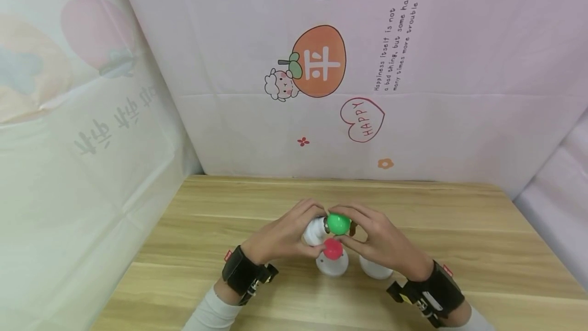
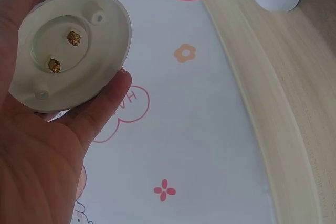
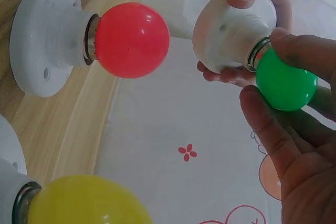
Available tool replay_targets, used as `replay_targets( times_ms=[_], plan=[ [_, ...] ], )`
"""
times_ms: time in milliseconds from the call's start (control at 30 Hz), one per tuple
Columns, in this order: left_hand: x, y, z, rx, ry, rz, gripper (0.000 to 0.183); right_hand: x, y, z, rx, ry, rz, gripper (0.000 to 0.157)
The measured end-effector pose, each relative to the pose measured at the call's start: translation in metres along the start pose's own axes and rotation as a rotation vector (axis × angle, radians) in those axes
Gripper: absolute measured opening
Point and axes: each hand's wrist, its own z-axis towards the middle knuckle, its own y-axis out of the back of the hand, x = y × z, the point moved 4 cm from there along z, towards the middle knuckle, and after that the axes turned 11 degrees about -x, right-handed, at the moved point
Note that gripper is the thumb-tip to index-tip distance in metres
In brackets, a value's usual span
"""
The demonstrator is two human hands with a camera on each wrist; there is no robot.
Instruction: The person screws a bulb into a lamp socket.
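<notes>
My left hand (image 1: 289,234) grips a white round lamp holder (image 1: 314,231) by its flange, raised off the table. In the left wrist view its underside (image 2: 107,40) shows two brass terminals. A green light bulb (image 3: 287,81) is pinched between the thumb and fingers of my right hand (image 1: 381,236). The bulb's metal cap is at the mouth of the holder, partly inside it; how far it is screwed in cannot be told. Below the hands, a red bulb (image 3: 133,40) sits in another white lamp holder (image 3: 44,38) standing on the table.
A yellow bulb (image 3: 86,203) in a third white holder (image 1: 376,268) stands to the right of the red one, its bulb hidden by my right hand in the head view. The wooden table (image 1: 229,195) meets a printed white cloth backdrop (image 1: 220,116) behind.
</notes>
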Motion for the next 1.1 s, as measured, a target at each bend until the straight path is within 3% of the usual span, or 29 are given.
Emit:
replay_targets(
  times_ms=[567,733,967,1100],
  plan=[
    [-0.0041,-0.0006,0.0003,0.002,-0.032,0.009,0.049,-0.0009,-0.0006,-0.0006,-0.034,-0.05,-0.001,0.049],
    [-0.0043,-0.0005,0.0003,0.004,-0.039,0.027,0.049,-0.0018,-0.0008,-0.0015,-0.026,-0.074,-0.043,0.059],
    [-0.0033,-0.0004,0.0002,0.015,-0.024,0.018,0.051,0.0035,-0.0016,0.0005,-0.035,0.028,-0.038,0.045],
    [-0.003,-0.0003,0.0005,0.003,-0.03,0.018,0.05,0.006,-0.0006,0.0015,-0.029,0.046,-0.029,0.052]
  ],
)
